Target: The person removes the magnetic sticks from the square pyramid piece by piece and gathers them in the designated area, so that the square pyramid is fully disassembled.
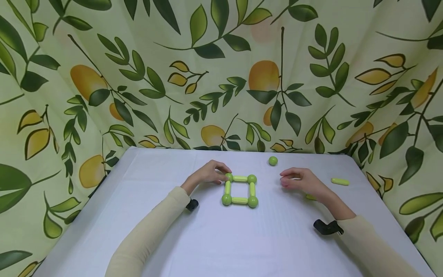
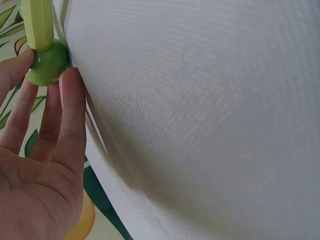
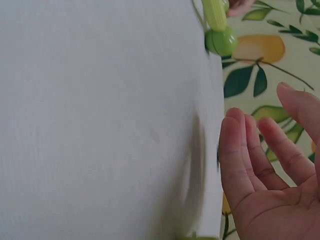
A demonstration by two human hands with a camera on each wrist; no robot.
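A square of green rods and balls (image 1: 239,200) lies on the table, with a ball at each corner. At its far left corner my left hand (image 1: 210,173) pinches a green ball (image 2: 49,64), thumb on one side and fingers on the other. A ribbed light-green rod (image 2: 37,22) extends from that ball. To the right of the square, my right hand (image 1: 302,181) hovers above the table with relaxed, slightly bent fingers and nothing between them. In the right wrist view its fingertips (image 3: 234,116) are apart from the thumb.
A loose green ball (image 1: 273,161) sits near the table's far edge. One green rod (image 1: 340,181) lies at the right, and another rod (image 1: 310,197) is partly hidden beneath my right hand. A patterned leaf-and-fruit cloth (image 1: 221,77) hangs behind the white table (image 1: 221,242).
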